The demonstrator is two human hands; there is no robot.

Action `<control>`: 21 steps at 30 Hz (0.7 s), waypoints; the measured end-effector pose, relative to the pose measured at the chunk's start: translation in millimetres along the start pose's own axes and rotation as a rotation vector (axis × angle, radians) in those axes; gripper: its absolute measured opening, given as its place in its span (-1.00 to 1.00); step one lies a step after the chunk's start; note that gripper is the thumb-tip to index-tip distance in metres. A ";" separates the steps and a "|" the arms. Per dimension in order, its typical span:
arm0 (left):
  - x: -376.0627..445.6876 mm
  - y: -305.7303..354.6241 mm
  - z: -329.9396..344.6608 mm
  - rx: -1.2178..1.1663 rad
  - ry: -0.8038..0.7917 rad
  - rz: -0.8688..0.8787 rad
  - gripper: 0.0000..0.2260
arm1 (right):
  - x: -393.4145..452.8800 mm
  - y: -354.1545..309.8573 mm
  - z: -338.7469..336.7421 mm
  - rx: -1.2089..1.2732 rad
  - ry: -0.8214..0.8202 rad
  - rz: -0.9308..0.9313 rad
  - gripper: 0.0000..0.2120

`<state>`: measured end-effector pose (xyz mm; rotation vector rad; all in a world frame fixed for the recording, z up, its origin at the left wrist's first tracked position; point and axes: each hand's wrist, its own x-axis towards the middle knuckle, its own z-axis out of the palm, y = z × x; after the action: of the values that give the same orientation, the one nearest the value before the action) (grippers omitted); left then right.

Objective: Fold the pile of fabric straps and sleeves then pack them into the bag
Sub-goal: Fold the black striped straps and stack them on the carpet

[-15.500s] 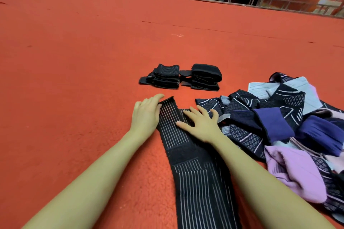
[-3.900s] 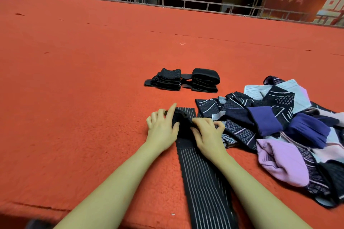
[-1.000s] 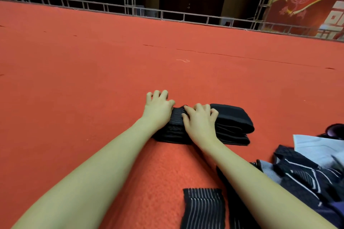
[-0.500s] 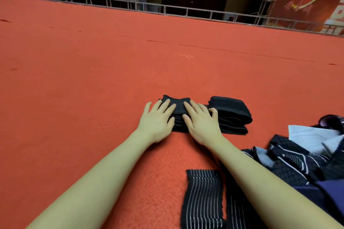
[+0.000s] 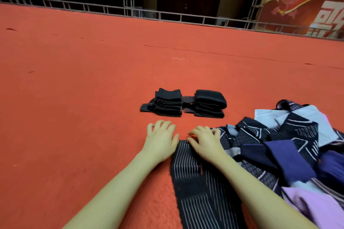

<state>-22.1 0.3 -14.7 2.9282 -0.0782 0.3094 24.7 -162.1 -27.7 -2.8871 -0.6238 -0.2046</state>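
Black elastic with thin white lengthwise stripes, the long flat strap (image 5: pixel 197 182) lies lower centre of the frame on the red carpet (image 5: pixel 83 108), running from the bottom edge up to the hands. The left hand (image 5: pixel 161 142) rests beside the strap's far end, on its left edge, fingers loosely bent and gripping nothing. The right hand (image 5: pixel 205 142) sits at the far end's right corner with curled fingertips; whether they pinch the edge I cannot tell.

Above centre, two folded black strap stacks (image 5: pixel 186 105) stand side by side, touching. At the right, the loose pile of navy, purple, lilac and pale blue sleeves (image 5: pixel 290 147) spreads toward the lower right corner. No bag is visible.

The strap looks light, soft and limp, likely stretchy, so it should fold without resistance but may spring or slide open. The far end's two corners seem the best hold, one per hand. A darker band (image 5: pixel 189 185) crosses it midway, possibly a stiffer fastening patch.
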 end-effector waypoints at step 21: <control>-49.6 22.6 40.0 -0.109 0.145 0.036 -0.70 | -33.9 0.1 16.2 0.116 0.162 -0.051 -0.97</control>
<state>-64.1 -28.2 -59.4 2.7894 -0.1223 0.5049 -4.3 -172.3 -49.4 -2.7124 -0.6571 -0.3918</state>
